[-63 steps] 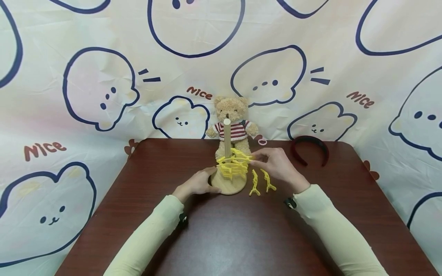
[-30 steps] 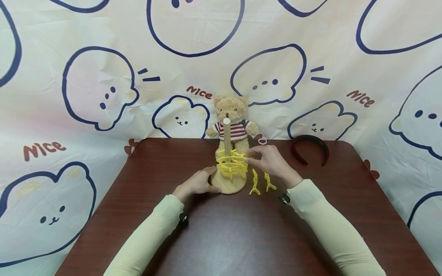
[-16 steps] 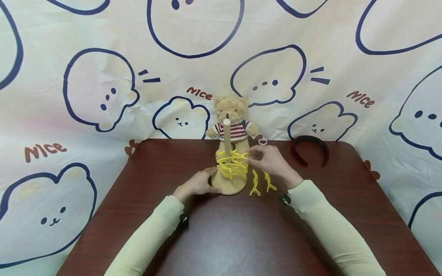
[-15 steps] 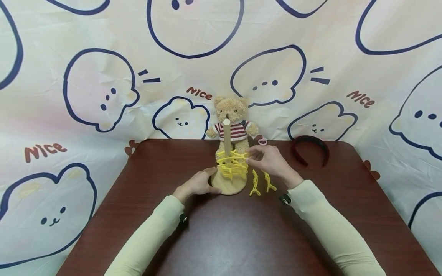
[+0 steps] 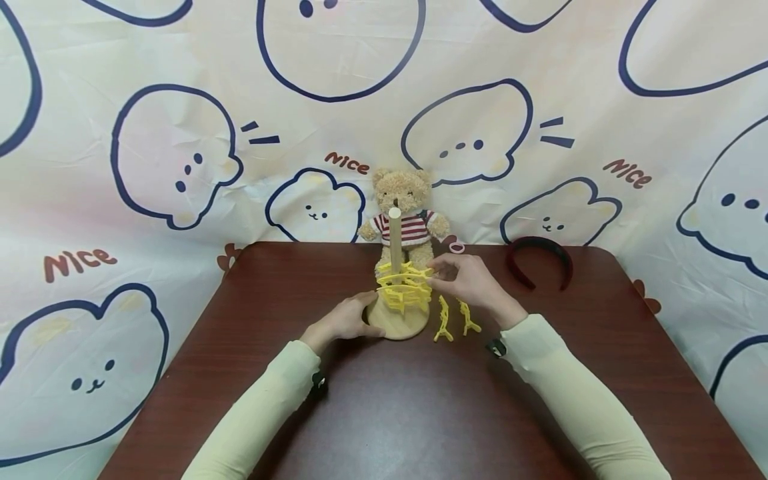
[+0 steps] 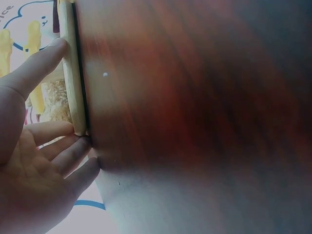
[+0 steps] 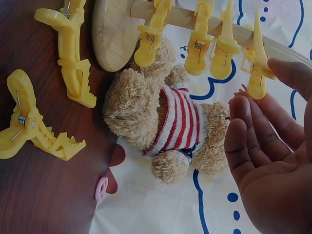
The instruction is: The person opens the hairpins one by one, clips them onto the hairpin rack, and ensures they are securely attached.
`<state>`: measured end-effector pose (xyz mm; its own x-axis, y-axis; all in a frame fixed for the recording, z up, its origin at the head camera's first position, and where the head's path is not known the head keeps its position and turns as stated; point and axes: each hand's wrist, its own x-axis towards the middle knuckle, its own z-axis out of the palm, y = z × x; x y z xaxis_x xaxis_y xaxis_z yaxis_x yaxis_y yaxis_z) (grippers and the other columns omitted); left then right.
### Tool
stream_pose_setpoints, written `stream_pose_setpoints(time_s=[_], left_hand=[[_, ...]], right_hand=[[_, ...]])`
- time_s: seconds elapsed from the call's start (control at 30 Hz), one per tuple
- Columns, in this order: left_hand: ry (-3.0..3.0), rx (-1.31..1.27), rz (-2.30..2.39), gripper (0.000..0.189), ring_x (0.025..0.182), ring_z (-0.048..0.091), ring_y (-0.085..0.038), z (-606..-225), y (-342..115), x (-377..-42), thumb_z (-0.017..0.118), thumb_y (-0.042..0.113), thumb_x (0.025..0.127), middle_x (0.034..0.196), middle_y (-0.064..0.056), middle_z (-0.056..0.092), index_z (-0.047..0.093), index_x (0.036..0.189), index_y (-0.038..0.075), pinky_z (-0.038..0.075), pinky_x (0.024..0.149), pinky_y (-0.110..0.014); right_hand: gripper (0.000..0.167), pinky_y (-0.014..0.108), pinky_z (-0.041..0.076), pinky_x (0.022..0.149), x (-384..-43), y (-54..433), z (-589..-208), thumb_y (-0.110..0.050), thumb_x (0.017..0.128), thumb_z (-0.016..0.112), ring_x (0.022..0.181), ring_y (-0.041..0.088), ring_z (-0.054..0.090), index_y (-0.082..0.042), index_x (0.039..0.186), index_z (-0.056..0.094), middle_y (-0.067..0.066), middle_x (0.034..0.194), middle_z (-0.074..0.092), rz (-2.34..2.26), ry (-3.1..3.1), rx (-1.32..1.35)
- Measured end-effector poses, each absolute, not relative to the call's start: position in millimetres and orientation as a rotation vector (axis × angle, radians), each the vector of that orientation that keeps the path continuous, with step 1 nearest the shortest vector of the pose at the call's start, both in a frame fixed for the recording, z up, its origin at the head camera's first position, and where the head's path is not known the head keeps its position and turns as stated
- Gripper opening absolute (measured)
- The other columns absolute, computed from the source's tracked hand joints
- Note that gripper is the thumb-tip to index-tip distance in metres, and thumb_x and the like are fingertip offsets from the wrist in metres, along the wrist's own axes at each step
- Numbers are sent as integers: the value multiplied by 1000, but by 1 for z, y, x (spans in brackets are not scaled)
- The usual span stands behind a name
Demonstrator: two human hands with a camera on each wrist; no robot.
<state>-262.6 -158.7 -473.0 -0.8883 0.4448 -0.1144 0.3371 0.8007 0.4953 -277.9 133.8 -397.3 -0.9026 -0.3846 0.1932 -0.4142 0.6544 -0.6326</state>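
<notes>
A wooden stand (image 5: 399,328) with a round base and an upright post carries several yellow hair clips (image 5: 403,293) clamped across the lower post. My left hand (image 5: 343,319) grips the base's edge; in the left wrist view its thumb lies on the upper face and fingertips meet the rim. My right hand (image 5: 471,279) pinches the handle end of the topmost yellow hair clip (image 7: 257,63), thumb on one side and finger on the other. That clip sits across the post. Two loose yellow hair clips (image 5: 444,320) lie right of the base.
Behind the stand a teddy bear (image 5: 403,190) in a striped shirt leans against the patterned backdrop (image 5: 324,127). A dark red headband (image 5: 540,243) lies at the back right of the brown table (image 5: 252,293). Near the bear is a small pink ring (image 5: 457,247).
My right hand has moved slightly left, bringing its hair clip from a slant at the post's right to lying across the post. Since one second ago, little has moved. The left hand stays put.
</notes>
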Motion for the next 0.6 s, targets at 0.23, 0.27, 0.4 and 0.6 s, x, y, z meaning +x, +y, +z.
stream_pose_setpoints(time_s=[0.23,0.27,0.4,0.6], left_hand=[[2763,614,697,95,146,39,-33,-473,-159,-262,82,42,81,158,-17,40,36,153,2,33,120,-46],[2763,614,698,95,146,39,-33,-473,-159,-262,82,42,80,158,-17,40,36,153,2,33,120,-46],[2765,612,696,95,146,38,-33,-473,-159,-262,82,42,81,158,-17,40,36,153,2,33,120,-47],[2763,603,685,94,147,37,-33,-471,-158,-262,82,42,81,159,-16,38,36,154,3,32,121,-46]], right_hand=[[33,31,53,70,-276,134,-397,-36,85,79,81,14,63,-20,113,73,-2,91,71,1102,-2815,686],[33,31,53,69,-276,135,-397,-36,85,79,81,14,63,-21,113,73,-2,91,71,1102,-2816,684],[34,31,53,68,-274,138,-396,-41,85,79,80,14,63,-25,114,73,-4,91,71,1110,-2830,666],[35,33,54,72,-272,151,-400,-45,84,78,83,14,65,-25,111,73,-6,95,73,1145,-2834,623]])
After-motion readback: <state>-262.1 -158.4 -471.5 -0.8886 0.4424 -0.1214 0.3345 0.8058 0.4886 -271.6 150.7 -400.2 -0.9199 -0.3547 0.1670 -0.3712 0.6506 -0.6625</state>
